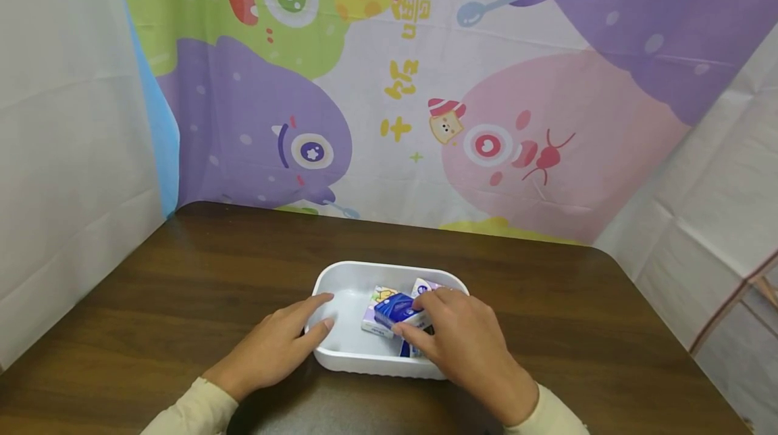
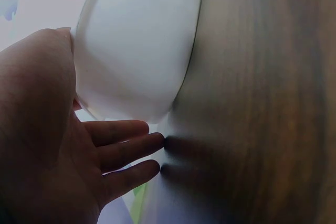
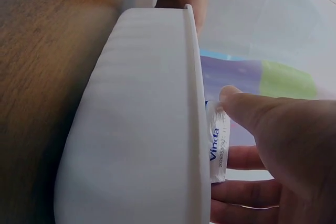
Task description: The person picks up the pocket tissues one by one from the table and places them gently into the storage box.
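Observation:
A white plastic bin [image 1: 349,362] stands on the table with several small tissue packs inside, gathered toward its right half. My right hand [image 1: 464,334] reaches over the bin's right side and pinches a blue tissue pack [image 1: 394,309] between thumb and fingers. In the right wrist view, the white end of this pack [image 3: 217,148] reads "Vinda". Under it lies a purple-and-white pack [image 1: 372,323] with a yellow picture; another light purple pack [image 1: 421,286] is partly hidden by my right hand. At the bin's left rim rests my left hand [image 1: 273,344], with fingers extended [image 2: 128,150] beside the outer wall.
A dark brown wooden table [image 1: 237,259] carries the bin. Behind it hangs a cloth [image 1: 389,198] printed with cartoon monsters. Pale cloth walls stand at the left [image 1: 67,151] and right [image 1: 687,232].

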The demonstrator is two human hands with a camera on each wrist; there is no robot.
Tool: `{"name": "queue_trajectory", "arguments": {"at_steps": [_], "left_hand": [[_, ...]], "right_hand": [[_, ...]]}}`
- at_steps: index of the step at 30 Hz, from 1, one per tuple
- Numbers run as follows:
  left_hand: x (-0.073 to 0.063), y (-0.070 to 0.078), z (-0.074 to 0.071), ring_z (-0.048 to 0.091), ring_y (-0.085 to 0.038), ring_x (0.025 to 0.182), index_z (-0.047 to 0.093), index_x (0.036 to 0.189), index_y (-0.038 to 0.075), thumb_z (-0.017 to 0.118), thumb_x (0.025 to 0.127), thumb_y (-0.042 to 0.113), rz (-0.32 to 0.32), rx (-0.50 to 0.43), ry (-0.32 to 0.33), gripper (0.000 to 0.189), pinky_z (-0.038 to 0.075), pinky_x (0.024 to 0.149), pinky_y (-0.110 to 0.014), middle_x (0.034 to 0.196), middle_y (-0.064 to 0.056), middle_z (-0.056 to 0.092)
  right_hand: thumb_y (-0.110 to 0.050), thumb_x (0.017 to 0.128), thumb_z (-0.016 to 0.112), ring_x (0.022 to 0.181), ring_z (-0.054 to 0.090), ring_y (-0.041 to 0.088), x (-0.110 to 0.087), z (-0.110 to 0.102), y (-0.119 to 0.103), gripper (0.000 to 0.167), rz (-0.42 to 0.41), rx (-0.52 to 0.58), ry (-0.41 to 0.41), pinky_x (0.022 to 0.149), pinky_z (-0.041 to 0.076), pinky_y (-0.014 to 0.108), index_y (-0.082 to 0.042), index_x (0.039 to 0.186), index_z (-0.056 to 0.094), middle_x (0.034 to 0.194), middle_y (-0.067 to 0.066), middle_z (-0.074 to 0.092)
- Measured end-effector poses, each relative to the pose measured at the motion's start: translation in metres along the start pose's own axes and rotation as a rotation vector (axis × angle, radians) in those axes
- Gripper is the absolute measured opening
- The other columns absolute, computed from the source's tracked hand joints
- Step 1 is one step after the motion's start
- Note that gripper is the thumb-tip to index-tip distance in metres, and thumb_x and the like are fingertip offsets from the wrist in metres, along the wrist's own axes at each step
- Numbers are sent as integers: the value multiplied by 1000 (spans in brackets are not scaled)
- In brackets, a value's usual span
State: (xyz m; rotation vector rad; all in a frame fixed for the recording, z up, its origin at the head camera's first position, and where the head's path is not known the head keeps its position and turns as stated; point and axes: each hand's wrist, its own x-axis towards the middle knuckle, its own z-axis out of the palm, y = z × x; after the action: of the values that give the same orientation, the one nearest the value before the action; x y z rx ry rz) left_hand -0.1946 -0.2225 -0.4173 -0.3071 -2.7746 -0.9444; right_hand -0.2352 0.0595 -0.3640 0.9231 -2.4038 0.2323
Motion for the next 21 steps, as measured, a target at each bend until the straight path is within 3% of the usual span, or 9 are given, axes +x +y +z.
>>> {"name": "queue_trajectory", "arguments": {"at_steps": [21], "left_hand": [[0, 0, 0, 56, -29, 127, 55, 145, 17, 50, 103, 51, -5, 0, 1, 54, 43, 104, -52, 138, -9, 60]], "right_hand": [[-53, 81, 77, 81, 65, 15, -1, 3, -4, 38, -24, -40, -37, 60, 54, 34, -17, 94, 78, 88, -2, 70]]}}
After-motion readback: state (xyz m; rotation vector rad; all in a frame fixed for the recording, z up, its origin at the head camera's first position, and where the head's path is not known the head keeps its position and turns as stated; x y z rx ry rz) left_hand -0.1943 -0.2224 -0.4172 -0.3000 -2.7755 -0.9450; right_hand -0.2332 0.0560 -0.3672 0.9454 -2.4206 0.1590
